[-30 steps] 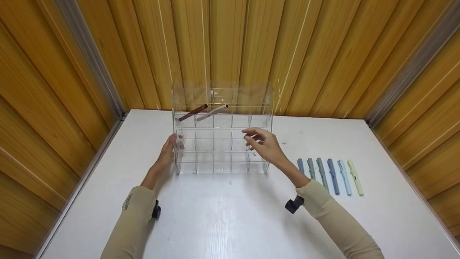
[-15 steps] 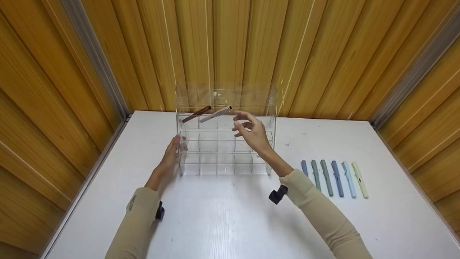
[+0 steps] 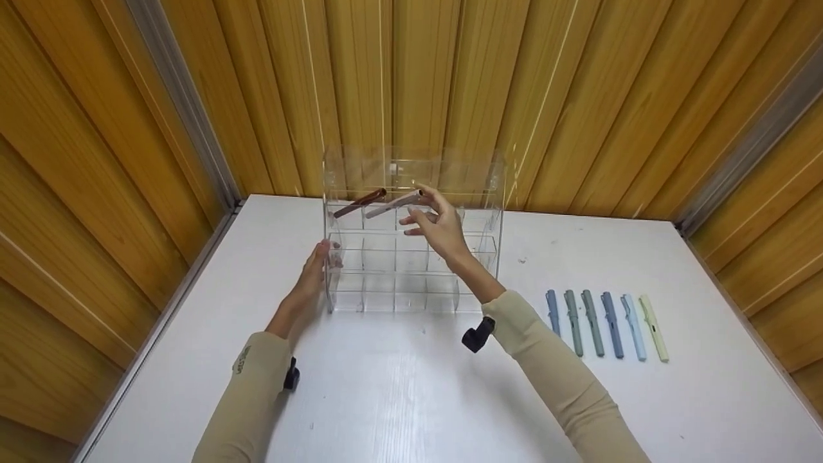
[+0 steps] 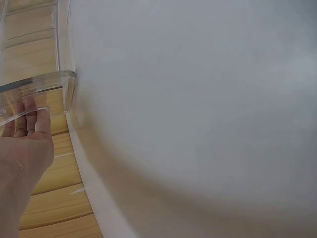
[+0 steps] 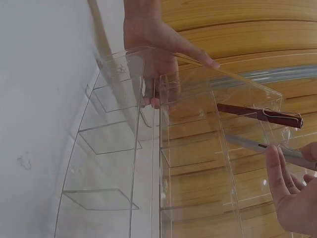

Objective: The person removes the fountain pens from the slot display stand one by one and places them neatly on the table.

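Note:
A clear acrylic rack (image 3: 411, 299) with rows of compartments stands on the white table. At its left side my left hand (image 3: 313, 270) holds the edge, its fingers showing through the clear plastic. In the rack's upper row lean a dark red pen (image 3: 360, 202) and, beside it, a pale lilac pen (image 3: 389, 206). My right hand (image 3: 442, 231) has its thumb and index finger about the lilac pen's upper end, seemingly pinching it. In the right wrist view the fingers (image 5: 278, 173) of that hand meet the cap end, partly cut off by the frame edge.
To the right of the rack lies a row of several pens, among them a blue pen (image 3: 612, 325), a green pen (image 3: 593, 323), a light blue pen (image 3: 633, 326) and a yellow-green pen (image 3: 654, 328). A wood-look wall (image 3: 418, 77) rises behind the table.
My right hand has moved left and back across the rack to the lilac pen's upper end. My left hand stays at the rack's side. The view has shifted slightly.

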Action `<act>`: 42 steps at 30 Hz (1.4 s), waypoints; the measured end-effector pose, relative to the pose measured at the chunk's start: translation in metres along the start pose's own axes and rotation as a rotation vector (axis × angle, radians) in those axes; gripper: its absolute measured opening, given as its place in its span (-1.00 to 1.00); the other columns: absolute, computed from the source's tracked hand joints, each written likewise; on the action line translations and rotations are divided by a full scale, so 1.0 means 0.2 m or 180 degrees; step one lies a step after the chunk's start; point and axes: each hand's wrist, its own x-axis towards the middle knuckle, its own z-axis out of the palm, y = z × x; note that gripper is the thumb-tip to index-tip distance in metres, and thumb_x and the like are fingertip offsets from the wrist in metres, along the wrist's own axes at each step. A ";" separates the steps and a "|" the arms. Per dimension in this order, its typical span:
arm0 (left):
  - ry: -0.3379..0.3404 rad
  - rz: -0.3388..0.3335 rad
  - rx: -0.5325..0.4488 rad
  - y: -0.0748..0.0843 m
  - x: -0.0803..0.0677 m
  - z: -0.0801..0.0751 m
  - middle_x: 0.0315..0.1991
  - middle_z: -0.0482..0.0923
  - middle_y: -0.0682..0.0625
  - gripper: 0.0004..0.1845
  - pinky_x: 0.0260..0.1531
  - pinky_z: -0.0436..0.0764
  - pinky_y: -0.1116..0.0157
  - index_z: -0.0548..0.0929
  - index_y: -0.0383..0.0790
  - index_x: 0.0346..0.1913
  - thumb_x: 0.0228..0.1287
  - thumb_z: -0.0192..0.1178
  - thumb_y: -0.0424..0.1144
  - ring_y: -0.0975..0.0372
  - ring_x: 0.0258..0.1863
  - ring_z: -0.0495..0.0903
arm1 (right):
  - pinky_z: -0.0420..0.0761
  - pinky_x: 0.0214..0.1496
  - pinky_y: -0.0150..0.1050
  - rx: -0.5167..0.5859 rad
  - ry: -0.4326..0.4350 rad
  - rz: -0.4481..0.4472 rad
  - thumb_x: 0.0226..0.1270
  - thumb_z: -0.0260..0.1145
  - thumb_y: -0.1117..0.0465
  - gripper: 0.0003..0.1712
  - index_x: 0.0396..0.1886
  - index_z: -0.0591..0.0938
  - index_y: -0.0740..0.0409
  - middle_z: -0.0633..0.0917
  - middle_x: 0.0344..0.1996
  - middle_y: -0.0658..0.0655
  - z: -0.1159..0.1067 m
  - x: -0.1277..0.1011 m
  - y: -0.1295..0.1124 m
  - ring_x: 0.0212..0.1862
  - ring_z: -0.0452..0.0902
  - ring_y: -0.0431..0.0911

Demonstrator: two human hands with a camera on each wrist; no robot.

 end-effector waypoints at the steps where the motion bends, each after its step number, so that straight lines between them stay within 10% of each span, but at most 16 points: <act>1: -0.0004 -0.0010 0.0019 0.00 0.00 0.00 0.70 -0.15 -0.29 -0.06 0.65 -0.06 -0.21 -0.22 -0.18 0.72 0.57 -0.54 0.42 -0.20 0.67 -0.03 | 0.82 -0.18 -0.26 0.0024 0.0007 0.0036 0.55 0.19 0.45 -0.39 0.54 0.37 0.30 0.60 0.25 0.40 0.00 0.00 0.00 -0.27 0.78 -0.21; 12: -0.0053 0.0083 0.0009 -0.01 0.02 0.01 0.72 -0.28 -0.29 0.02 0.64 -0.08 -0.25 -0.26 -0.23 0.71 0.53 -0.55 0.49 -0.22 0.70 -0.18 | 0.80 -0.31 -0.33 -0.0090 0.0046 0.0120 0.60 0.22 0.34 -0.67 0.25 0.62 0.32 0.70 0.17 0.34 0.04 0.02 0.01 -0.34 0.80 -0.21; 32: -0.0044 0.0026 0.0119 0.00 0.00 -0.01 0.72 -0.26 -0.29 -0.13 0.66 -0.11 -0.19 -0.25 -0.24 0.71 0.63 -0.61 0.31 -0.18 0.71 -0.20 | 0.81 -0.26 -0.30 0.0160 0.0379 -0.0120 0.66 0.13 0.35 -0.63 0.33 0.51 0.38 0.68 0.06 0.31 -0.04 -0.07 -0.07 -0.25 0.79 -0.22; 42: -0.0033 0.0038 0.0137 0.00 0.00 -0.03 0.71 -0.29 -0.32 0.02 0.65 -0.17 -0.24 -0.30 -0.22 0.71 0.51 -0.59 0.49 -0.22 0.70 -0.22 | 0.76 0.16 -0.20 0.0134 0.0773 -0.0438 0.70 0.05 0.35 -0.60 0.38 0.40 0.44 0.61 0.11 0.34 -0.12 -0.12 -0.13 0.17 0.67 0.12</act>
